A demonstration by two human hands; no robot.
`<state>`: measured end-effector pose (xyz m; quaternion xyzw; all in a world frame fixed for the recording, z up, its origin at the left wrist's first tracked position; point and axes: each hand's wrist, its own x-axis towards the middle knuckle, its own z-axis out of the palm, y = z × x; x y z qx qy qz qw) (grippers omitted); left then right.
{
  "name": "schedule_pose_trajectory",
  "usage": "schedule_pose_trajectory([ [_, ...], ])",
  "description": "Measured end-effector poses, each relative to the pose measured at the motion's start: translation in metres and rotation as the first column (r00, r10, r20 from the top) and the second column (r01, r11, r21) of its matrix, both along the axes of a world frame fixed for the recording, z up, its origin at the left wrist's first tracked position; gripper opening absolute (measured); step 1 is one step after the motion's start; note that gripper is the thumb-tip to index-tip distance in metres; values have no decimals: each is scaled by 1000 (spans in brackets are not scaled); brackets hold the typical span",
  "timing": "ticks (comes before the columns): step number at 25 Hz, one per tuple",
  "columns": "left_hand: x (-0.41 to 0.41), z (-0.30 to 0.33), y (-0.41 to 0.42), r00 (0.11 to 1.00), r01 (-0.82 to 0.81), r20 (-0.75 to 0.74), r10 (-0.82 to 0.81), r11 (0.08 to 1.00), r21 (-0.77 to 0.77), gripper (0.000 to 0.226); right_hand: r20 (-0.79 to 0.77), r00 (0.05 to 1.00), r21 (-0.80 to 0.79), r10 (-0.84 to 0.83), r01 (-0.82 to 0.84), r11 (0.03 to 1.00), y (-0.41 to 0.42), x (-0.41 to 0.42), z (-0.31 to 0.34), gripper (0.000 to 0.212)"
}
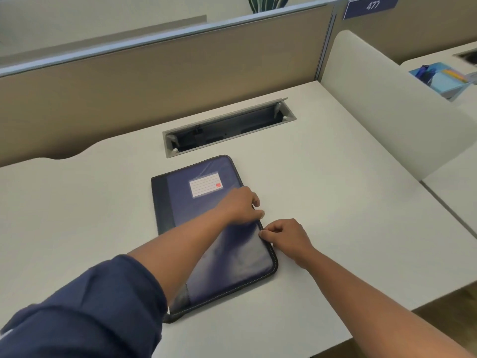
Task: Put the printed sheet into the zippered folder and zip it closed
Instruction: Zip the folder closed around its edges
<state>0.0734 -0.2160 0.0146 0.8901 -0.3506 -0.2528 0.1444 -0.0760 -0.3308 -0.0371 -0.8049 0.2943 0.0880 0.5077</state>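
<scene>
The folder [206, 228] lies shut on the desk [335, 177], sheet out of sight, left hand [240, 205] pressing flat on its right edge while the right hand [284, 236] pinches what looks like the zip pull just nearer, which could snag if the cover shifts.

I see the dark blue zippered folder [206, 228] lying flat and closed, label upward, under my left hand [240, 205], its right edge touching my right hand [284, 236].
</scene>
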Motion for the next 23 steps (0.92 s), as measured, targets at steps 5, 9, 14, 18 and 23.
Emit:
schedule_pose_trajectory([
  [5,9,-5,-31,992,65,86,-89,966,250,24,-33,999,83,-10,12,996,-4,3,-3,24],
  [9,9,-11,-45,984,120,81,-161,921,370,31,-49,999,105,3,3,994,-7,7,-7,36],
  [14,15,-7,-57,978,187,-4,-207,875,447,16,-66,997,195,36,-22,980,-10,14,-5,52],
  [18,22,-6,-59,966,225,14,-257,870,438,20,-74,995,272,72,-49,961,-13,19,-2,37],
  [23,23,-7,-60,937,258,106,-332,866,429,15,-97,991,297,90,-57,953,-18,27,-3,35],
])
